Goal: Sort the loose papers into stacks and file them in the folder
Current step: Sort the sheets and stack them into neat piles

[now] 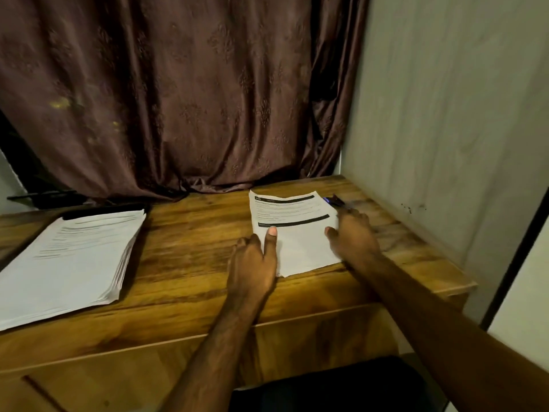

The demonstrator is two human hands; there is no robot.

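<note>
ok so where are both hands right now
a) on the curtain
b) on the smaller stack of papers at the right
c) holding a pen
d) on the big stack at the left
b: the left hand and right hand both rest on the smaller stack of papers, at its left and right sides.

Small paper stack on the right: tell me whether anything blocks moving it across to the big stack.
Nothing visible does. Between the small paper stack and the big stack lies only bare wooden desk. Both hands, left hand and right hand, rest on the small stack's sides.
</note>
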